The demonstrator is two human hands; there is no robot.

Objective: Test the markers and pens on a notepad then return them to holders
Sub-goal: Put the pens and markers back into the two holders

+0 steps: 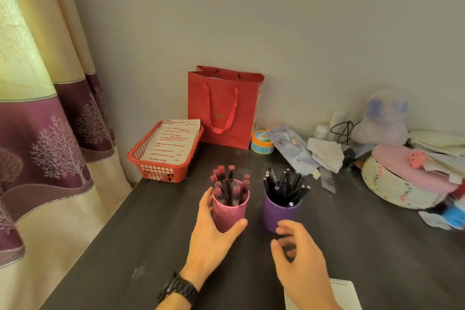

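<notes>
Around the lower half of a pink perforated holder (232,212), the fingers (205,199) of the left hand (208,236) are wrapped, with the thumb laid across its front. The cup is gripped as it stands upright on the dark tabletop (125,246). A black watch (178,289) is worn on that wrist.

The right hand (302,267) is seen blurred, its fingers loosely curled and empty, just before a purple perforated holder (279,211). Whether they touch it cannot be told.

Maroon-capped markers (226,184) are packed in the pink holder, their long axes near vertical and caps pointing up. Slim black pens (284,186) are held in the purple one, fanned and leaning rightward.

A white notepad (347,294) is partly hidden under the right wrist. A red mesh basket (161,158) and a red paper bag (224,108) are set by the wall.
</notes>
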